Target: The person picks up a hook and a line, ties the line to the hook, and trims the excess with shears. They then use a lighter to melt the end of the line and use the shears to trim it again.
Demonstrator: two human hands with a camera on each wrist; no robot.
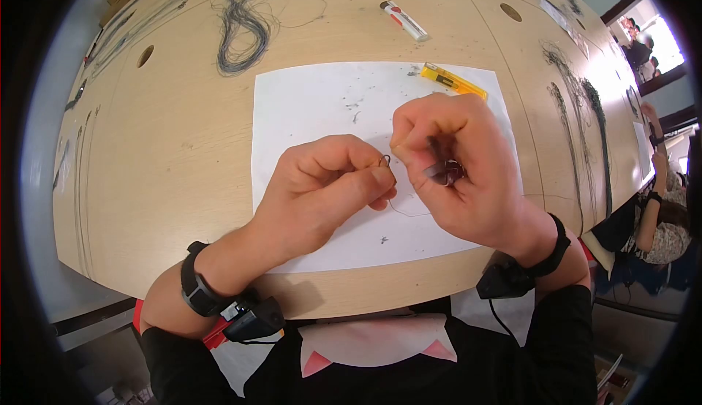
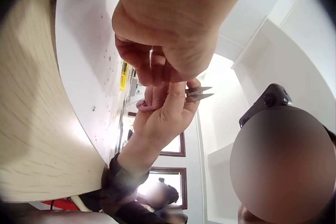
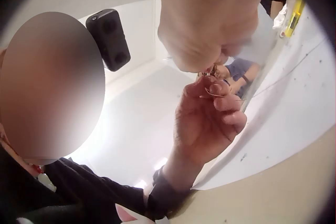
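Note:
Over a white sheet of paper (image 1: 314, 112), both hands are raised close together. My left hand (image 1: 322, 189) pinches a small dark loop of thread (image 1: 386, 159) between thumb and forefinger. A thin strand trails below the fingertips, and in the right wrist view the thread (image 3: 212, 94) crosses the left fingers. My right hand (image 1: 468, 171) is curled round small scissors (image 1: 447, 173), its thumb and forefinger together close to the loop. In the left wrist view the scissor blades (image 2: 199, 94) stick out from that hand, slightly apart, and a pinkish handle (image 2: 147, 106) shows.
A flat yellow case (image 1: 455, 81) lies at the paper's far right corner. Beyond it lies a white stick-shaped item (image 1: 404, 21) with red marks. A hank of dark thread (image 1: 245, 28) lies at the back, more strands (image 1: 578, 120) at the right. Another person (image 1: 662, 229) sits on the right.

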